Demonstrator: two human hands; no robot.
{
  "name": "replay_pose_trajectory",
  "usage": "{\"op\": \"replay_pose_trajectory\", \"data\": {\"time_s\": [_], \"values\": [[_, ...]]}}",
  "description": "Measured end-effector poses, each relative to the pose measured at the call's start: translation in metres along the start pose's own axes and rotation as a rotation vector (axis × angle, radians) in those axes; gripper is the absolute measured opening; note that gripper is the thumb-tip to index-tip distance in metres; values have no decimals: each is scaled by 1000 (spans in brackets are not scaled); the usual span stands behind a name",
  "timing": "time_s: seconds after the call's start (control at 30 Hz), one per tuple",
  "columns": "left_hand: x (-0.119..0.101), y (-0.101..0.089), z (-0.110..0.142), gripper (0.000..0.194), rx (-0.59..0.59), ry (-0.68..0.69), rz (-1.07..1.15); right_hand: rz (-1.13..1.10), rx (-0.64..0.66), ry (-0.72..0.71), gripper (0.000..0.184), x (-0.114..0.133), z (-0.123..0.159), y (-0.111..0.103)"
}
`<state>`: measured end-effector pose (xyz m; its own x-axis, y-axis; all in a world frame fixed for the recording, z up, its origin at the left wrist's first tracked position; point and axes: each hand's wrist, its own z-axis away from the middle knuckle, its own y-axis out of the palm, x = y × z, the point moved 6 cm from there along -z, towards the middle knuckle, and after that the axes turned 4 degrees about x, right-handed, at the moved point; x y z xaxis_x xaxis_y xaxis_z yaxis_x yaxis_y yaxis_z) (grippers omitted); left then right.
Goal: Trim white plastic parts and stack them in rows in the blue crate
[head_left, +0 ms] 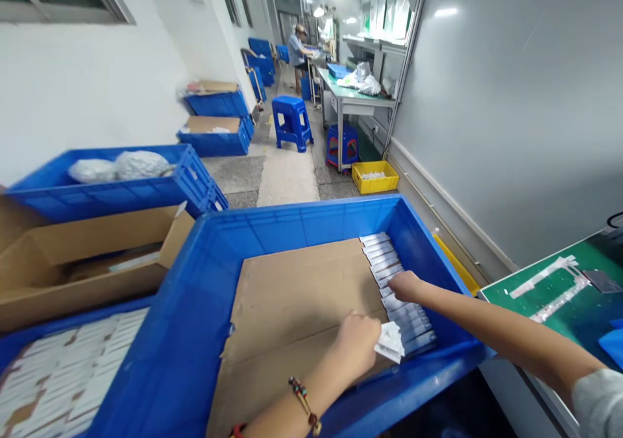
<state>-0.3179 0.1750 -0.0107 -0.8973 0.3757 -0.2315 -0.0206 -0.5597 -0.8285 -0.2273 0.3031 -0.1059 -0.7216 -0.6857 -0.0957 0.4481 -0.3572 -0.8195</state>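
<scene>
Hands work over a large blue plastic bin [302,214]: the left hand [357,340] grips a small stack of flat white pieces [389,342] above brown cardboard sheeting [292,295], while the right hand [405,287], fingers curled, touches a row of slim white pieces [382,256] along the bin's right side. Whether it grips one cannot be told. At left, another blue bin [97,194] holds silvery-white wrapped bundles [141,164].

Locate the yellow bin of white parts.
Head view, right of centre: the yellow bin is on the floor, beyond the near blue bin, by the wall.
</scene>
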Motion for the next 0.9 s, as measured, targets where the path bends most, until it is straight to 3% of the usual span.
{"op": "replay_pose_trajectory", "data": {"time_s": [0.17, 0.37, 0.67, 0.9], "values": [[4, 4, 0, 27, 41, -45, -17, 69, -247, 18, 38, -23, -63, -52], [9, 12, -4, 30, 70, -73, 19, 113, -301, -94, 41, -38, -101, -48], [8, 15, -5, 27, 72, -33, 40, 97, -294, -143, 50, -51, -108, -42], [7, 14, -3, 24, 65, -23, 50, 106, -260, -336, 37, -38, -88, -45]]}}
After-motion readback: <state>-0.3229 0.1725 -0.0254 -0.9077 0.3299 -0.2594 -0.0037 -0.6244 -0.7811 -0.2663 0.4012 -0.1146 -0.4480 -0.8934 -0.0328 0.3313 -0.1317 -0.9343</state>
